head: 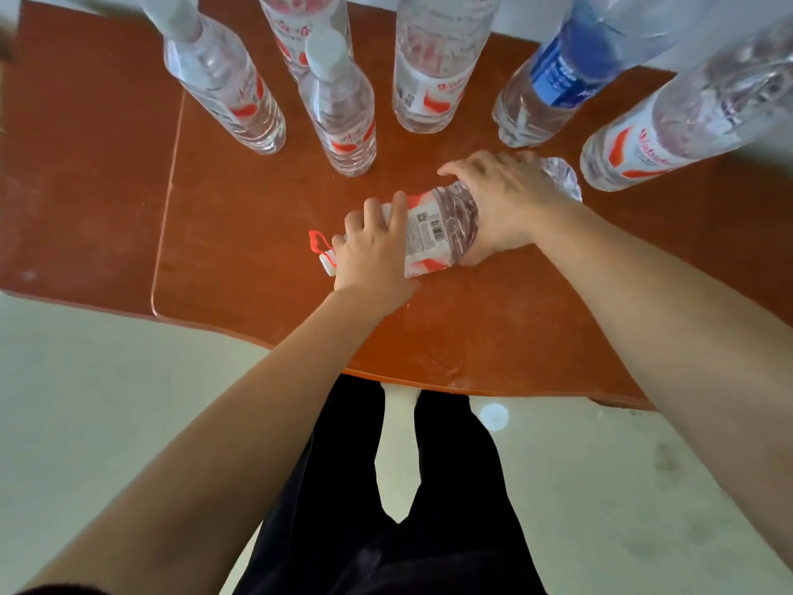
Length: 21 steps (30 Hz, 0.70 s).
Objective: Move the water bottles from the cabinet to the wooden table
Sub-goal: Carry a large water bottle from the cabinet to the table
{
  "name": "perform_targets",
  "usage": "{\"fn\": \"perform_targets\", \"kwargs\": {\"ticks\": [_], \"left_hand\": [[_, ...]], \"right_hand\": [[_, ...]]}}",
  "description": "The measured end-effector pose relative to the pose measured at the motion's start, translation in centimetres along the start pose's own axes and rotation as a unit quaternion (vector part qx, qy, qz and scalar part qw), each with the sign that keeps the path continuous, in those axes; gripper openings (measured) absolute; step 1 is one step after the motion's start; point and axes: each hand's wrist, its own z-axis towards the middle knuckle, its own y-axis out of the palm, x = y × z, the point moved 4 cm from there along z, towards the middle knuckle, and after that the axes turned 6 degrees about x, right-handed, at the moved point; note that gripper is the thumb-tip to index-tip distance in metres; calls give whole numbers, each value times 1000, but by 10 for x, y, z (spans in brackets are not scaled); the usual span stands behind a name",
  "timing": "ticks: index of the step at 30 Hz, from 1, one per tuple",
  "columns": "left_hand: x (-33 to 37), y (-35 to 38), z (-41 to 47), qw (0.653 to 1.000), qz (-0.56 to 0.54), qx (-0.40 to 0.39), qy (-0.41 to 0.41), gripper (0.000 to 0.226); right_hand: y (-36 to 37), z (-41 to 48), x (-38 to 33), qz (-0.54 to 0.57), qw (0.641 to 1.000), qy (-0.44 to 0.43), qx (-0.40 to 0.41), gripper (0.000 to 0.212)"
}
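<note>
Bearing surface, wooden table [240, 216]: reddish-brown top, near edge close to the body, so short reach for both arms.
Standing bottles [433, 66]: six at least, upright in an arc along the far side, one blue-labelled bottle [558, 75] among red-and-white ones; likely parked at the back to leave the front free for arrivals.
Lying bottle [446, 225]: on its side in front of the arc, base toward the right, neck toward the left; resting on the top or just above it, cannot tell which.
Right hand [506, 199]: wrapped over the lower body, fingers on the far side, thumb on the near side; clasping the bottle, probably to stop rolling.
Left hand [373, 251]: curled over the shoulder at the label's end, also grasping the bottle; judged ready to tip it upright.
Bottle relative to grip: spanning both hands, barcode stretch of label bare between them, base poking out beyond the right hand.
Cap [327, 264]: white, with red strap [315, 242], peeking out left of the left hand.
</note>
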Motion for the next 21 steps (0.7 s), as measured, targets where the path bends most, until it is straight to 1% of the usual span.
{"fn": "perform_targets", "kwargs": {"ticks": [2, 4, 7, 9, 10, 12, 15, 16, 17, 21], "left_hand": [[4, -4, 8, 1000, 28, -12, -7, 115], [6, -2, 11, 998, 58, -14, -9, 121], [7, 1, 12, 995, 99, -11, 17, 137], [6, -1, 12, 997, 70, -20, 13, 141], [7, -2, 11, 998, 55, -17, -1, 139], [13, -2, 4, 999, 46, 4, -18, 127], [20, -1, -9, 997, 64, 35, -27, 112], [21, 2, -15, 997, 62, 38, -32, 110], [25, 6, -25, 997, 53, 41, -38, 107], [38, 28, -82, 996, 17, 54, -73, 99]], "right_hand": [[3, -4, 1, -9, 999, -21, 35, 124], [8, -8, 1, -17, 997, -34, 68, 118], [13, -12, 3, -33, 994, -49, 90, 117], [15, -12, 3, -36, 994, -53, 92, 120], [15, -13, 3, -35, 994, -52, 92, 122], [18, -18, 4, -46, 994, -52, 84, 127], [18, -28, 1, -81, 994, -47, 53, 141], [19, -31, -1, -94, 993, -49, 46, 142], [22, -38, -2, -106, 992, -55, 44, 139], [40, -77, -19, -132, 985, -98, 54, 113]]}}
